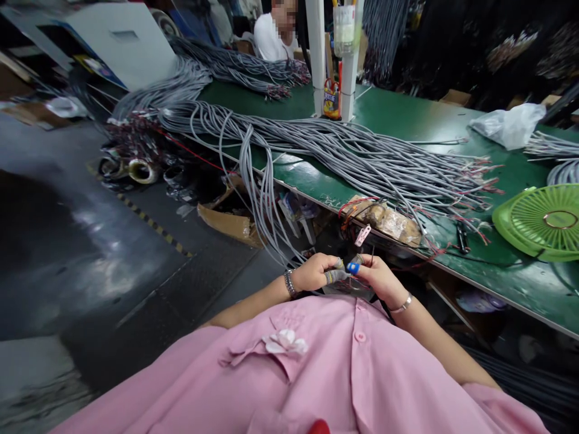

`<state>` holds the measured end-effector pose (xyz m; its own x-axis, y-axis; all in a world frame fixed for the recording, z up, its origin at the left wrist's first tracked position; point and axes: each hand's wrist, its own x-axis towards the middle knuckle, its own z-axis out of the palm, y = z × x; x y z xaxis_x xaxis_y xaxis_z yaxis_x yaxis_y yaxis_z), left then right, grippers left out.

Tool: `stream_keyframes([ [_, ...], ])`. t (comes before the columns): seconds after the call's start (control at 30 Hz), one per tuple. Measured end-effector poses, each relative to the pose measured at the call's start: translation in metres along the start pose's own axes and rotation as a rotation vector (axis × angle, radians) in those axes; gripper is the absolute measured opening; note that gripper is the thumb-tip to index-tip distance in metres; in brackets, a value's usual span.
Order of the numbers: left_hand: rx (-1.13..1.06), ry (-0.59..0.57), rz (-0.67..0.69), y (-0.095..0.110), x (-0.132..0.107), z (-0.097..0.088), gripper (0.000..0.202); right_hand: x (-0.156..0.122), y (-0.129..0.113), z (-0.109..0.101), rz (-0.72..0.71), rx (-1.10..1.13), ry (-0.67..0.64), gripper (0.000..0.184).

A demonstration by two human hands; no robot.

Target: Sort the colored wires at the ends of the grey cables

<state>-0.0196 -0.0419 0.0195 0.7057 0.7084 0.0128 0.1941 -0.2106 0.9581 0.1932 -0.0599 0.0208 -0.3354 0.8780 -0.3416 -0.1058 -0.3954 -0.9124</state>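
Note:
My left hand [318, 272], with cloth finger covers and a watch, is closed in a pinch in front of my body. Several grey cables [268, 196] droop off the table edge and run down behind it; their ends are hidden at the fingers. My right hand [379, 278], with a blue wrap on the thumb, meets the left fingertips, also pinching. Thin reddish wires show faintly between the two hands. Just beyond them, a pink clip [362, 235] sits at the table edge beside a taped brown bundle [391, 224].
A long grey cable bundle [353, 150] with stripped ends lies across the green table [407, 114]. A green fan [543, 222], a plastic bag [511, 125] and a black-handled tool [462, 237] are at the right. A white post [318, 60] rises mid-table. Another person [274, 36] sits behind.

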Motion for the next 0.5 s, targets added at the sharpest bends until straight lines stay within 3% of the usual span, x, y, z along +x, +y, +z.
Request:
stream_keyframes([
  [0.1,-0.174,0.011,-0.01,0.003,-0.005,-0.005,0.045,0.007,0.005,-0.012,-0.09,0.089,0.199,0.036],
  [0.23,-0.359,0.172,-0.025,0.004,-0.01,-0.014,0.046,0.018,0.007,-0.035,-0.155,0.313,0.325,0.037],
  [0.37,-0.388,0.306,-0.013,0.005,0.001,-0.017,0.043,0.029,0.001,-0.038,-0.069,0.402,0.194,0.043],
  [0.43,-0.379,0.329,0.004,0.006,0.011,-0.015,0.042,0.034,-0.003,-0.032,-0.026,0.403,0.117,0.047],
  [0.5,-0.361,0.334,0.009,0.006,0.022,-0.013,0.041,0.04,-0.006,-0.026,-0.032,0.385,0.124,0.048],
])
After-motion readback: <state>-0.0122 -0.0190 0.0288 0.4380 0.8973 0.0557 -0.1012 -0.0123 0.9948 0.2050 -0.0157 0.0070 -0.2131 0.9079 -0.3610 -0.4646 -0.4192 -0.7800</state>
